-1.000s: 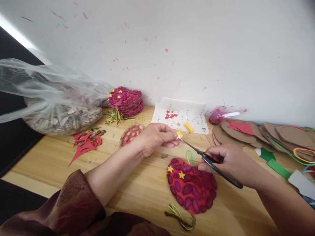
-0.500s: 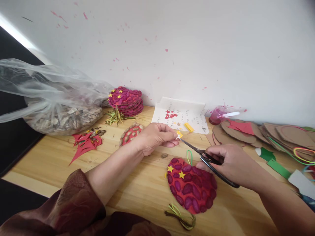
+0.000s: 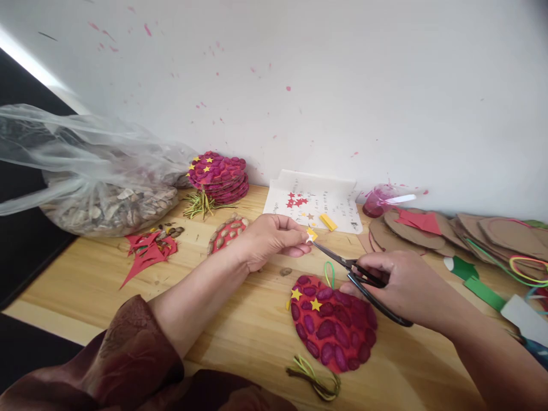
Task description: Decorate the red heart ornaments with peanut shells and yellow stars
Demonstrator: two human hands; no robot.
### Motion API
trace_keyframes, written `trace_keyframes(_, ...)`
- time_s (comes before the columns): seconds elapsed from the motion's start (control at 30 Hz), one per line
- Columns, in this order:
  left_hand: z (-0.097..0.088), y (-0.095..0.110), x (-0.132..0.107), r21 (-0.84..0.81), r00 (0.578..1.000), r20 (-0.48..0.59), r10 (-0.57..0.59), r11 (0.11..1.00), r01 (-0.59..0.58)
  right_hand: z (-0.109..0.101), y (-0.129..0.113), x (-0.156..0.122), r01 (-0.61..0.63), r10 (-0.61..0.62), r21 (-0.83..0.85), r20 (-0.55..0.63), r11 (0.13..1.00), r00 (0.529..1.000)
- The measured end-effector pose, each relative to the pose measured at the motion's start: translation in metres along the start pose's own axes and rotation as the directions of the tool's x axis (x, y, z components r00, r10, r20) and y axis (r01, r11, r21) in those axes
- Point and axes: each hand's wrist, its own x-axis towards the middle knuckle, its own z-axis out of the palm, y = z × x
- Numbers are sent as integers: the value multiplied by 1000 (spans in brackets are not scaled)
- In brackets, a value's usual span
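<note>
Between the thumb and fingers of my left hand (image 3: 278,240) is a small yellow and white paper piece (image 3: 312,234), partly star-shaped. My right hand (image 3: 396,285) grips black-handled scissors (image 3: 362,282), and their tips touch the paper's edge. Under the scissors lies a round red disc (image 3: 334,325) covered with purple shell-like pieces, bearing two yellow stars (image 3: 315,304) and a green loop (image 3: 329,274). A green and brown bundle of strings (image 3: 315,378) rests at its lower edge. Behind my left wrist, a red disc with tan pieces (image 3: 226,231) is partly hidden.
At the back left stand a clear plastic bag (image 3: 111,200) and a stack of purple discs (image 3: 218,180). Red paper scraps (image 3: 149,251) lie nearby. A written sheet (image 3: 338,200) holds red stars. Cardboard discs (image 3: 415,231) and a pink-stained cup (image 3: 377,201) are on the right.
The scissor handles and my right hand have shifted very slightly, with the blades a little closer together. My left hand keeps its hold on the paper.
</note>
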Motion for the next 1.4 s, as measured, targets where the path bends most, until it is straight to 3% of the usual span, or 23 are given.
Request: trace_keyframes(1.4, 0, -3, 2, 38, 1000, -13, 23, 999, -23, 0, -2, 1, -17, 18, -18, 38, 1000, 999)
